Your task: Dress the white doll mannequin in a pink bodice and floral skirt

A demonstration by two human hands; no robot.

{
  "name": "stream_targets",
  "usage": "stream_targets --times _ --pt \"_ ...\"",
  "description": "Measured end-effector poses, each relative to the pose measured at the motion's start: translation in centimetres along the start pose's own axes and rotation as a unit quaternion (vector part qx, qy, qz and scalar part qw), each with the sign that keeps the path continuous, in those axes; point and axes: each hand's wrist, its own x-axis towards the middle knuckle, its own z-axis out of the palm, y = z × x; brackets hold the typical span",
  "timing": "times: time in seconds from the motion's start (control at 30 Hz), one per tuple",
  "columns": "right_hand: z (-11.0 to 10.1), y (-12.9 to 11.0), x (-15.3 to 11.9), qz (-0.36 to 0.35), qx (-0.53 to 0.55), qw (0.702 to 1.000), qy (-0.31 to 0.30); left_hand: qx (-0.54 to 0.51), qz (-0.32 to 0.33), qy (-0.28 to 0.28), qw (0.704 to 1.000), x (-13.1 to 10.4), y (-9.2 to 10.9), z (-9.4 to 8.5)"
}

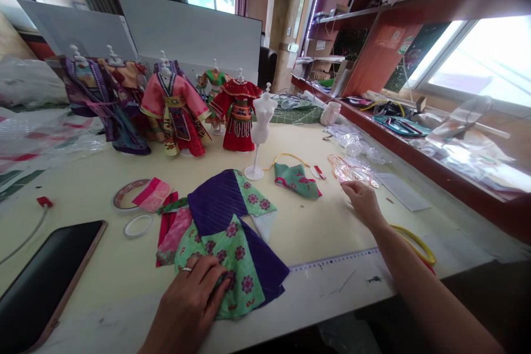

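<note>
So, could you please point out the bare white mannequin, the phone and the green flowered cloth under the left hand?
Mannequin [263, 117]: head view, on its bare white torso.
Phone [52, 282]: head view, on its dark screen.
Flowered cloth [241, 270]: head view, on its green patterned front.

The head view (quite near) looks forward, down across the table [313, 227].

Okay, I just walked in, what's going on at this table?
A person's left hand rests on a small purple and green floral garment on the table. The right hand, fingertips pinched, is near clear plastic packaging; anything it holds is too small to tell. Behind, a bare white mannequin stands beside dressed ones.
</note>
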Motion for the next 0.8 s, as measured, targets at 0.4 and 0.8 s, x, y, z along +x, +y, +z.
stream_targets --times 0.4,0.8 --pt "0.2 0.2 -0.1 -0.057 -0.051 0.997 0.013 -0.002 0.001 0.000 1.000 0.1 0.0 -0.1" --pt "6.4 -10.0 -6.7 -0.313 -0.151 0.914 -0.210 -0.002 -0.020 -0.023 1.000 0.6 0.6 -0.8"
